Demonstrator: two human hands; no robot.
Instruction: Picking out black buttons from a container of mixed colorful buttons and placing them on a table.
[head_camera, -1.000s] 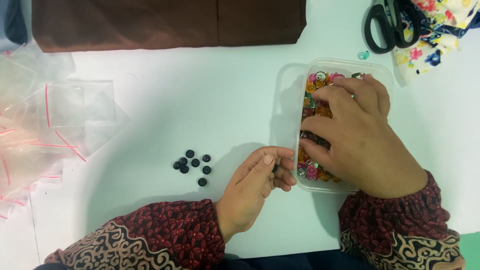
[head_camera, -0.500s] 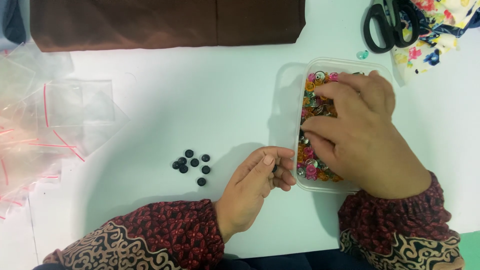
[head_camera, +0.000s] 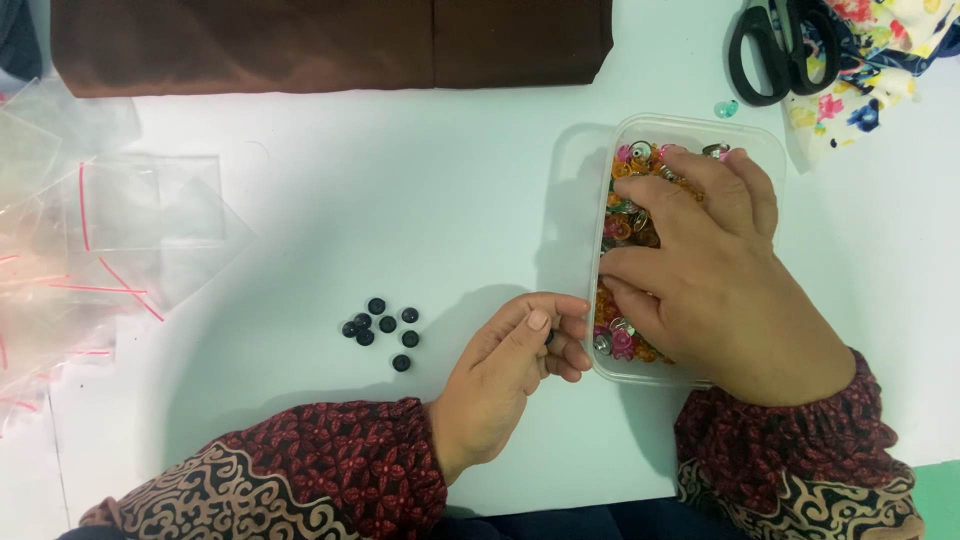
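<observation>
Many beads in tub under R hand grip.

Clear red-striped zip bags lie far left.

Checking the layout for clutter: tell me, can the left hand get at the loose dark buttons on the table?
Probably yes. The left hand rests on the table beside the dark buttons, with only bare white table between them.
</observation>
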